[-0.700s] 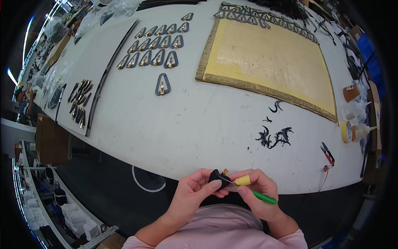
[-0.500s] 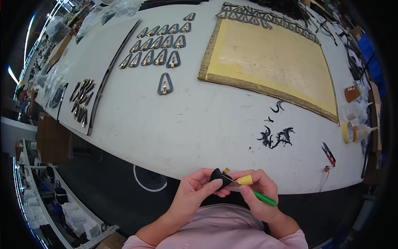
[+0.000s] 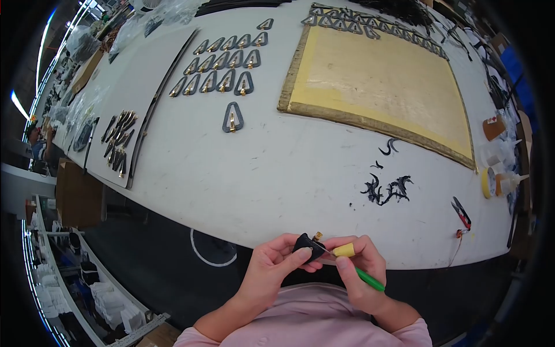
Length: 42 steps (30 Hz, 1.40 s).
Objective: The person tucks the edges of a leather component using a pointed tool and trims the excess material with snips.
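Observation:
My left hand (image 3: pixel 272 263) is closed around a small black piece, roughly triangular (image 3: pixel 308 245), with a gold metal fitting (image 3: pixel 317 236) sticking up from its top edge. My right hand (image 3: pixel 365 272) grips a slim tool with a green handle (image 3: pixel 370 280). The tool's thin metal tip meets the black piece's right side; exactly where it touches is too small to tell. A yellow finger cover (image 3: pixel 344 250) sits over my right index fingertip. Both hands are at the table's front edge.
Grey triangular pieces with gold fittings (image 3: pixel 233 118) lie in rows. A yellow-topped board (image 3: pixel 381 87) has more along its far edge. Black scraps (image 3: pixel 387 189), red-handled snips (image 3: pixel 461 213), a yellow tape roll (image 3: pixel 488 183) and a pile of black-and-gold parts (image 3: pixel 118 139) are on the table (image 3: pixel 260 173).
The whole view has shifted slightly, with table items a little further right. Both hands keep nearly the same pose, and the tool tip remains at the black piece.

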### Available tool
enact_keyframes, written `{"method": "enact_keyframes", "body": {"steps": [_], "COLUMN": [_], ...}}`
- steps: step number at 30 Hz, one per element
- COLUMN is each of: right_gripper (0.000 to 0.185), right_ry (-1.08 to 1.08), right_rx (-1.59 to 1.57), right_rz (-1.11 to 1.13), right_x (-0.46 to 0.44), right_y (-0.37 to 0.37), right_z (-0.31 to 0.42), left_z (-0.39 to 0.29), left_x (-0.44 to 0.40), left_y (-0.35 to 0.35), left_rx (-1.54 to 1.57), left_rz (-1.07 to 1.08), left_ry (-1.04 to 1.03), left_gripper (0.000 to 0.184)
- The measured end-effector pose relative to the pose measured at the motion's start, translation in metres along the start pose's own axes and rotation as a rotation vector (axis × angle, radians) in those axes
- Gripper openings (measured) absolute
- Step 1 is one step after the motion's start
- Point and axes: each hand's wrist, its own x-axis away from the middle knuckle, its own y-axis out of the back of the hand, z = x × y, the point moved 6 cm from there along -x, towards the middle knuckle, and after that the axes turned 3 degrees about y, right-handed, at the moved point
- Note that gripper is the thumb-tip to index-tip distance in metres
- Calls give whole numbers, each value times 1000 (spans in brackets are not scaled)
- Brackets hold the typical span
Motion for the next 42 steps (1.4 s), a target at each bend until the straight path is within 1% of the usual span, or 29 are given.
{"method": "enact_keyframes", "body": {"steps": [2,5,9,14,18,20,21,23,27,29,30,32,33,35,36,38,42], "right_gripper": [8,7,9,13,12,11,11,11,11,10,10,10,10,10,10,10,11], "right_ry": [-25,-40,-52,-33,-6,55,55,125,121,114,114,12,13,-61,-54,-56,-10], "right_rx": [-164,-243,-247,-164,-120,-17,-17,162,241,321,320,354,354,280,279,-22,-120], "right_rz": [-2,-12,-3,1,6,19,14,17,-7,51,42,82,80,72,80,1,13], "right_x": [-1,0,-1,0,-1,-1,-1,-1,-4,-5,-5,-4,-3,-1,0,2,4], "right_y": [4,7,7,6,5,5,5,5,3,1,3,6,7,9,8,9,8], "right_z": [-3,-6,-6,-9,-6,-5,-5,0,12,19,23,21,20,12,8,-2,-7], "left_z": [-1,-2,-2,-2,1,2,3,3,1,1,1,1,1,1,-1,-2,-1], "left_x": [0,-1,-2,-1,-1,0,0,-1,0,1,1,2,2,2,2,3,4], "left_y": [0,0,-1,0,2,3,3,3,-1,-1,-1,-1,1,2,3,2,-1], "left_rx": [3,16,15,3,-10,-30,-32,-40,-53,-59,-64,-78,-79,-34,-35,91,90], "left_rz": [37,52,55,41,34,14,16,-20,-12,-30,-25,0,2,50,47,112,58], "left_ry": [2,7,6,-11,-13,-28,-25,-51,-72,-66,-60,-23,-22,11,0,50,47], "left_gripper": [19,18,18,18,17,18,18,17,17,17,17,19,19,19,19,21,22]}}
